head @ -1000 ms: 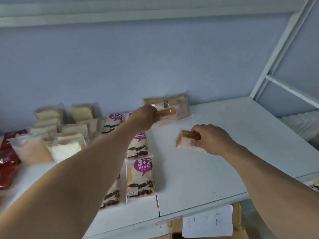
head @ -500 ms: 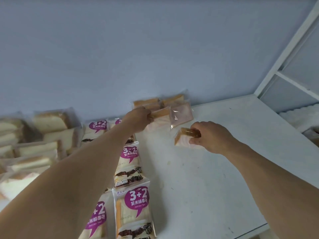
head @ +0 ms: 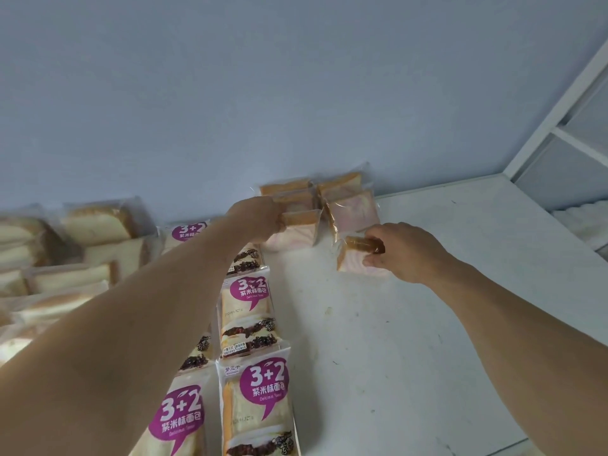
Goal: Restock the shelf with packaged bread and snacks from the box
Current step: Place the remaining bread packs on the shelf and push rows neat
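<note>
On the white shelf (head: 411, 340) my left hand (head: 260, 222) grips a clear-wrapped pink-swirl bread pack (head: 297, 230) and holds it against the small stack of like packs (head: 348, 202) by the back wall. My right hand (head: 404, 250) pinches a second pink-swirl bread pack (head: 353, 258) that rests on the shelf just right of the stack's front. The box is out of view.
A column of purple "3+2" bread packs (head: 248, 311) runs from the wall toward me, under my left forearm. Plain white bread packs (head: 98, 232) crowd the left side. A white shelf upright (head: 556, 103) rises at the right.
The view has moved closer and lower over the shelf. Both hands stay near the back stack, each holding its pack; the left pack has settled closer to the stack.
</note>
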